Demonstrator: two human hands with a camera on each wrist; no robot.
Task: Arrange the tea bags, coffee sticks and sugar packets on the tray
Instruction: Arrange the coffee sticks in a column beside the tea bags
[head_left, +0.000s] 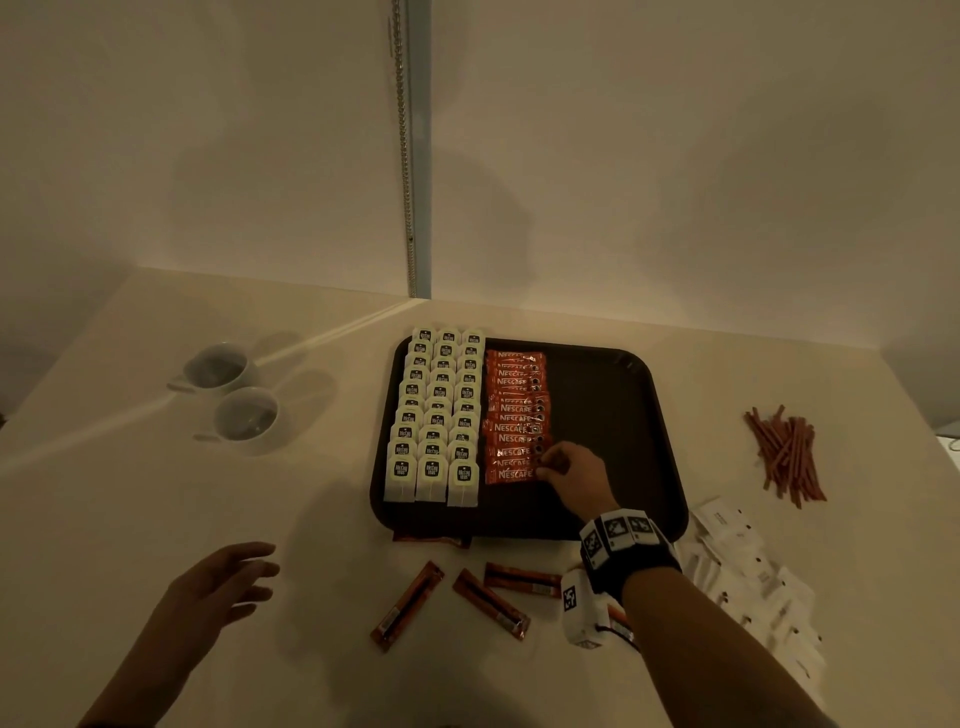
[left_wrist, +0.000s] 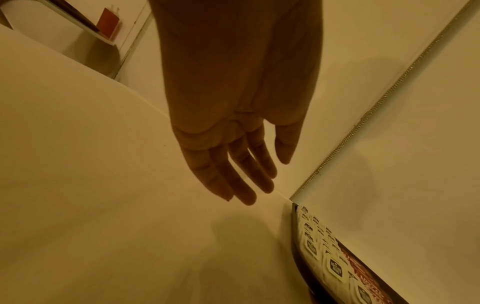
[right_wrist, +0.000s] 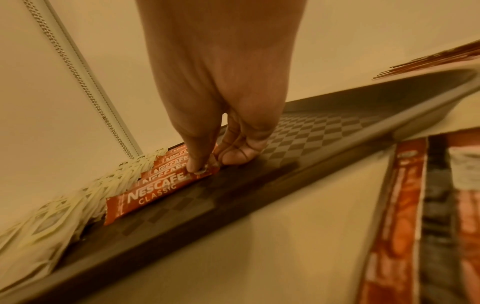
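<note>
Your right hand (head_left: 576, 475) reaches onto the dark rectangular plastic tray (head_left: 613, 395), and its grip pinches the right end of the nearest red Nescafé coffee stick (right_wrist: 153, 188), thumb and fingertip pressed together on the wrapper. That stick lies flat at the near end of the column of red coffee sticks (head_left: 514, 415), which runs up the middle of the tray. Just left of that column, three columns of white paper tea bags (head_left: 436, 410) fill the tray's left side. Your left hand (head_left: 218, 587) hovers over the pale worktop (head_left: 156, 499) with fingers spread and holding nothing. Three more red coffee sticks (head_left: 452, 597) lie loose on the worktop just before the tray. White sugar packets (head_left: 748, 577) sit piled to your right, and beyond them a heap of thin brown sticks (head_left: 787, 454), possibly more sugar. Two white ceramic cups (head_left: 234, 395) stand left of the tray.
</note>
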